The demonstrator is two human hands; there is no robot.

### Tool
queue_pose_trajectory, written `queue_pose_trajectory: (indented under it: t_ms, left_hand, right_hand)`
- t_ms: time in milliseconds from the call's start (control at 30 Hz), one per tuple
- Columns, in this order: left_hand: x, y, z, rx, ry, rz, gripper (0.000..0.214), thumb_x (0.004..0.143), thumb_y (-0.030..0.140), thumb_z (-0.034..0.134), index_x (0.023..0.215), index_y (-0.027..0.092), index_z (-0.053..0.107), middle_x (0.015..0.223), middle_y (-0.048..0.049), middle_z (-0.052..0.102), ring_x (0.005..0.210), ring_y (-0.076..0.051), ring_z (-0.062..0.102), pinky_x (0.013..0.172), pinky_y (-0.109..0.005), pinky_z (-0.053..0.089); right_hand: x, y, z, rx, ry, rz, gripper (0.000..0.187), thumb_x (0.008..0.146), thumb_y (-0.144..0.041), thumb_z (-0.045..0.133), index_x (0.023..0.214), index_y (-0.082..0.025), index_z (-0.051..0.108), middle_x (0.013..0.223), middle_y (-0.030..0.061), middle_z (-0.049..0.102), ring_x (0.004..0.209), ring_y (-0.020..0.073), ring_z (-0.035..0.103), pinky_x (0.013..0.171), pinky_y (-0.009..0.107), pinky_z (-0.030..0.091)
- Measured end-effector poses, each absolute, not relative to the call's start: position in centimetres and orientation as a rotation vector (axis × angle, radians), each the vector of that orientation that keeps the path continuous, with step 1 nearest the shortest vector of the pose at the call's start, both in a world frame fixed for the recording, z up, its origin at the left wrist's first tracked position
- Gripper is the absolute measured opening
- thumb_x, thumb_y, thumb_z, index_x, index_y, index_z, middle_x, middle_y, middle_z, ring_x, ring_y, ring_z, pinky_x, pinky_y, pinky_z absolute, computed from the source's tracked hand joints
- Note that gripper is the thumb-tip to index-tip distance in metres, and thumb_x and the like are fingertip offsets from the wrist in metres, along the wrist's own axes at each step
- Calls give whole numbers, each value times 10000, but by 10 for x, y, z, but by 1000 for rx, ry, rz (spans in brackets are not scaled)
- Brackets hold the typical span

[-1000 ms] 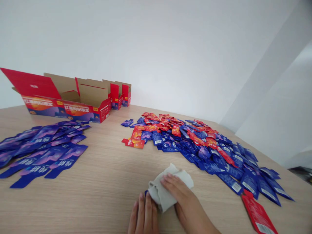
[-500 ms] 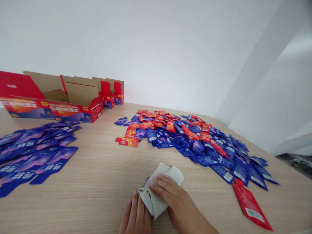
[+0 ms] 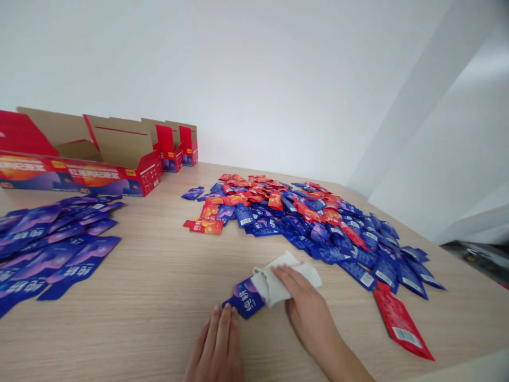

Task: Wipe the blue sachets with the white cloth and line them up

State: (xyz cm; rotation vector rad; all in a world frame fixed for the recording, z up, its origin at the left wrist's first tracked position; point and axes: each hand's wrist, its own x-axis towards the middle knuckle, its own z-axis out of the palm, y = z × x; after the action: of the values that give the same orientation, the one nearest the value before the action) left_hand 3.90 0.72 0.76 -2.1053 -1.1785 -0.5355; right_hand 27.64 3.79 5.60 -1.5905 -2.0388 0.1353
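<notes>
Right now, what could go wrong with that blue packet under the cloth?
The blue sachet sticks out from the cloth under the right hand, so it might slip across the smooth wooden table. The big pile of sachets lies close by, so a wide wipe could knock some packets out of place.

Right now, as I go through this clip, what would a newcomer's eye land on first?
The big heap of mixed blue and red sachets on the right half of the wooden table stands out first. In the foreground, the right hand rests on a white cloth lying over one end of a blue sachet, with the left hand just below. At far left, an open red cardboard box stands behind an overlapping spread of blue sachets.
</notes>
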Motion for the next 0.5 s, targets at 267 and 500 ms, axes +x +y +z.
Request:
queue_pose_trajectory:
  t_ms: [267,500]
  left_hand:
    - [52,30,38,-2330,-1405,-706,460,970,390,537,1395,221,586,1355,-50,687,1251,-268,633,992,-417,562]
    - [64,36,67,-2412,-1573,-766,278,1016,221,457,1178,234,683,1071,-18,759,991,-224,708,873,-422,571]
  right_hand:
    - [298,35,56,-1577,-1666,256,671,746,-56,408,1291,-268,737,1388,11,697,1345,222,601,1200,467,413]
    - [306,35,52,-1514,-1277,294,497,775,-185,468,1147,-236,794,1251,63,768,1222,319,669,1087,527,475]
